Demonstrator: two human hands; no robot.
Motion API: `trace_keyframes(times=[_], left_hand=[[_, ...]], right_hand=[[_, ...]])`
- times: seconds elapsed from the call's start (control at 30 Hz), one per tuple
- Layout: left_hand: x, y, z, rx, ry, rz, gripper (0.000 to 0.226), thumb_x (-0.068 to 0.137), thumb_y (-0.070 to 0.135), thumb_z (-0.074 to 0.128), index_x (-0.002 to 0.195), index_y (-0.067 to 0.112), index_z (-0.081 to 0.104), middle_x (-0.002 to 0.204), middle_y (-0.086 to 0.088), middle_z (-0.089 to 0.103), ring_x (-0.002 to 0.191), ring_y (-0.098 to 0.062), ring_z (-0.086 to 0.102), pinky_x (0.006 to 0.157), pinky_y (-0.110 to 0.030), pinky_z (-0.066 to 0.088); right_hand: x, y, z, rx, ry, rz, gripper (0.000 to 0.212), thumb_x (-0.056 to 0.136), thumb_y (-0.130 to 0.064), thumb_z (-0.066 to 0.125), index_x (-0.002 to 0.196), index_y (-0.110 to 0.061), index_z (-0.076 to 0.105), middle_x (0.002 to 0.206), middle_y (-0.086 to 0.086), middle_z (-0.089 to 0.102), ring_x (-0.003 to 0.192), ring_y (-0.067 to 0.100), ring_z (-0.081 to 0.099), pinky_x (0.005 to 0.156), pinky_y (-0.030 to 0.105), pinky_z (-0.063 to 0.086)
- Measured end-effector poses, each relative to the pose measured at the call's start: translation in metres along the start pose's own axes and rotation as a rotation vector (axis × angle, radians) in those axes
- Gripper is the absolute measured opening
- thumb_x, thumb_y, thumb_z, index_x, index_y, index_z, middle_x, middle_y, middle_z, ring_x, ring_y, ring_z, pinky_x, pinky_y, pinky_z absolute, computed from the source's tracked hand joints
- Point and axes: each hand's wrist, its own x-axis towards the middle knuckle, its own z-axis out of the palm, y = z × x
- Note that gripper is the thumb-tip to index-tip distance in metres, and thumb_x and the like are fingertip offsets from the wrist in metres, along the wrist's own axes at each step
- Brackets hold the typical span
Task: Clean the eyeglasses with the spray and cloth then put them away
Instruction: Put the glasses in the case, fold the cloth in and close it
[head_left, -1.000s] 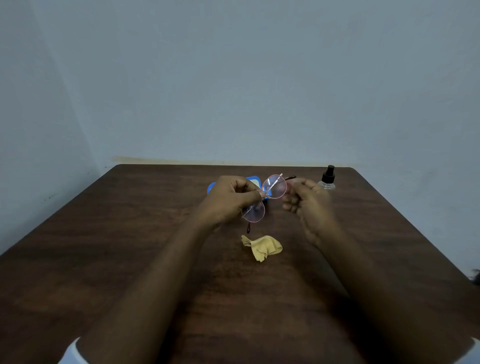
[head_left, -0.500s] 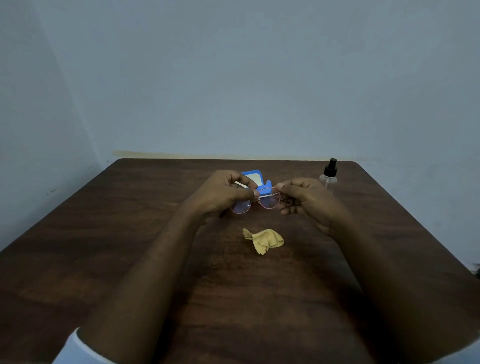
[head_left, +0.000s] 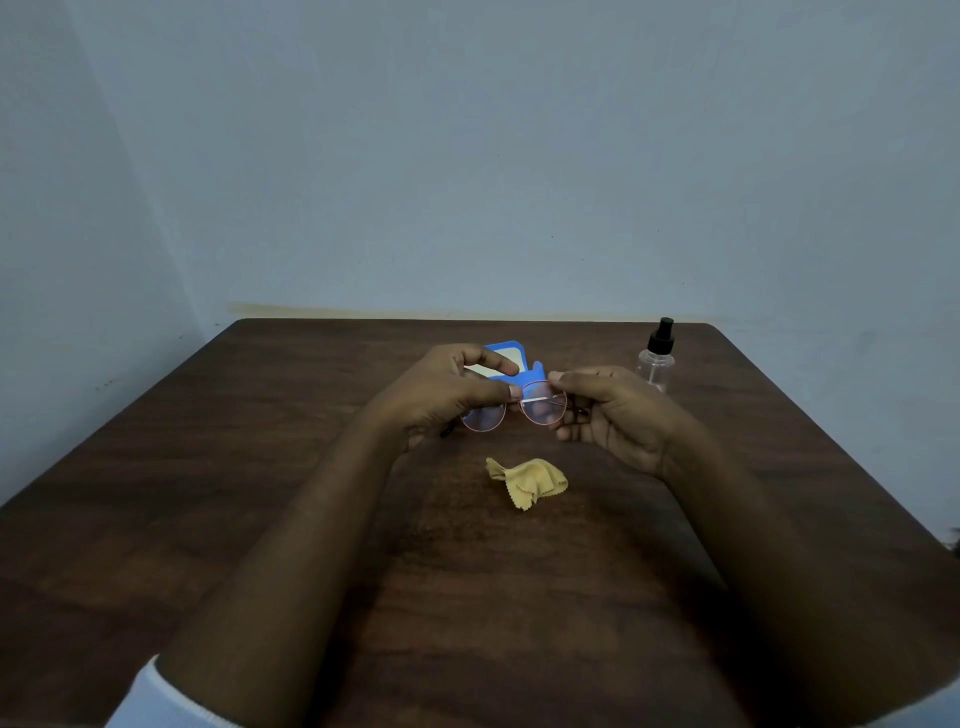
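Cleaning looks about done, stowing seems to be the step in hand!
Left hand (head_left: 447, 389) and right hand (head_left: 613, 410) each pinch the round pink wire-rimmed eyeglasses (head_left: 511, 410), held just in front of the open blue plastic case (head_left: 511, 358). The crumpled yellow cloth (head_left: 527, 480) lies nearer the person, and the clear black-capped spray bottle (head_left: 657, 358) stands to the case's right. One temple looks folded, so next up is probably easing them gently into the case.

Both forearms are reaching in from the bottom corners and converging mid-frame, wrists roughly level with each other. Left grip (head_left: 447, 397) is pinching the eyeglasses (head_left: 543, 410) near the bridge with the thumb, index finger curling over the top. Right grip (head_left: 618, 415) is pinching the top rim of the outer lens, remaining fingers curling underneath. Palms are facing inward toward each other. White sleeve cuffs (head_left: 156, 691) are sitting up near the elbows.
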Motion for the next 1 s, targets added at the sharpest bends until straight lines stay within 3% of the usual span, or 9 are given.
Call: trace_keyframes(times=[0.17,0.23,0.3,0.4,0.53,0.67,0.87,0.93,1.0], left_hand=[[-0.001,0.000,0.000,0.008,-0.008,0.003,0.028,0.083,0.017,0.089,0.108,0.019,0.078,0.069,-0.005,0.077,0.059,-0.009,0.064,0.060,-0.021,0.046],[-0.001,0.000,-0.001,0.005,-0.004,-0.006,0.029,0.085,0.017,0.087,0.111,0.016,0.076,0.057,0.000,0.070,0.053,-0.008,0.058,0.062,-0.024,0.043],[-0.001,0.000,-0.004,-0.005,-0.004,-0.021,0.030,0.086,0.016,0.086,0.114,0.013,0.074,0.054,0.001,0.067,0.052,-0.009,0.057,0.063,-0.024,0.043],[-0.001,0.000,-0.007,0.003,-0.008,-0.036,0.033,0.086,0.017,0.086,0.116,0.014,0.073,0.055,0.002,0.068,0.052,-0.008,0.060,0.062,-0.022,0.044],[0.001,-0.001,-0.007,0.015,0.018,-0.035,0.033,0.083,0.020,0.089,0.113,0.019,0.076,0.064,-0.002,0.075,0.058,-0.010,0.064,0.061,-0.020,0.047],[0.003,-0.001,-0.007,-0.023,0.048,-0.022,0.030,0.080,0.015,0.091,0.108,0.019,0.080,0.080,-0.004,0.081,0.064,-0.007,0.071,0.055,-0.015,0.050],[0.002,-0.003,-0.007,-0.052,0.035,-0.020,0.030,0.082,0.018,0.089,0.110,0.017,0.078,0.076,-0.008,0.077,0.065,-0.013,0.067,0.063,-0.021,0.050],[0.001,-0.001,-0.007,-0.083,0.036,-0.020,0.031,0.085,0.032,0.086,0.109,0.015,0.079,0.086,-0.018,0.074,0.076,-0.021,0.063,0.072,-0.028,0.048],[0.003,0.003,-0.011,-0.095,0.089,-0.023,0.044,0.088,0.056,0.076,0.108,0.017,0.079,0.091,-0.012,0.079,0.076,-0.020,0.066,0.073,-0.031,0.049]], right_hand=[[-0.001,-0.001,0.000,-0.127,-0.001,-0.030,0.034,0.103,-0.033,0.064,0.115,-0.004,0.076,0.101,0.017,0.076,0.079,0.022,0.069,0.065,0.033,0.057],[-0.003,-0.001,0.002,-0.364,0.016,-0.166,0.035,0.101,-0.042,0.067,0.127,-0.019,0.072,0.118,0.005,0.076,0.096,0.016,0.070,0.077,0.034,0.058],[-0.008,-0.001,0.004,-0.626,0.016,-0.295,0.054,0.091,-0.044,0.078,0.141,-0.033,0.060,0.134,-0.009,0.066,0.118,0.007,0.064,0.093,0.030,0.055],[-0.013,-0.001,0.009,-1.055,0.025,-0.449,0.080,0.081,-0.042,0.089,0.150,-0.030,0.050,0.146,-0.014,0.051,0.135,0.010,0.043,0.104,0.031,0.042],[-0.013,-0.005,0.014,-1.195,0.080,-0.592,0.064,0.081,-0.032,0.090,0.136,-0.014,0.063,0.133,0.003,0.063,0.125,0.022,0.047,0.098,0.031,0.037],[-0.018,-0.011,0.014,-1.275,0.114,-0.648,0.055,0.089,-0.029,0.084,0.139,-0.016,0.065,0.131,-0.001,0.067,0.127,0.023,0.048,0.096,0.028,0.036],[-0.023,-0.013,0.019,-1.333,0.142,-0.687,0.044,0.093,-0.033,0.079,0.133,-0.014,0.071,0.118,0.001,0.073,0.120,0.028,0.053,0.094,0.048,0.046],[-0.023,-0.012,0.018,-1.355,0.181,-0.759,0.043,0.092,-0.031,0.081,0.129,-0.012,0.073,0.112,0.002,0.075,0.114,0.032,0.057,0.090,0.050,0.047],[-0.022,-0.011,0.015,-1.362,0.225,-0.836,0.043,0.087,-0.029,0.086,0.125,-0.011,0.075,0.108,0.000,0.077,0.109,0.034,0.060,0.087,0.050,0.047]])
